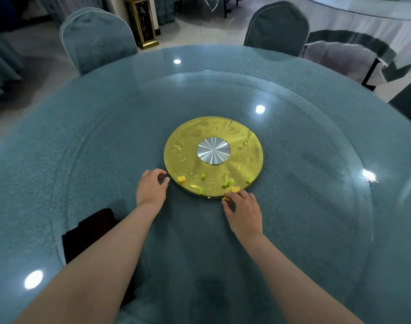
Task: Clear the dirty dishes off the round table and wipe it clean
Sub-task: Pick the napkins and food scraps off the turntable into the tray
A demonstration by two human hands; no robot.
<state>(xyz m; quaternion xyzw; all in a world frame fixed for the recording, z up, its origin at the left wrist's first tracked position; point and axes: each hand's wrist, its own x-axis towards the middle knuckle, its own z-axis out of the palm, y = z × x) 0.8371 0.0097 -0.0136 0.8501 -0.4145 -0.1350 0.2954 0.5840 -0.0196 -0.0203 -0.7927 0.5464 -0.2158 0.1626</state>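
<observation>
A round table (87,141) with a glass top over teal cloth fills the view. At its centre lies a gold turntable base (183,155) with a silver hub (213,150). Several orange and green food scraps lie along the base's near edge, among them an orange piece (181,179) and green bits (227,183). My left hand (152,186) hovers at the base's left edge, fingers curled, with a small crumb at its fingertips. My right hand (243,208) rests at the base's near edge, fingertips pinching an orange scrap (226,199).
A dark cloth (90,232) lies on the table under my left forearm. Two covered teal chairs (97,40) (278,26) stand at the far side. Another glass-topped table (368,10) is at the back right, and a gold stand (142,22) on the floor.
</observation>
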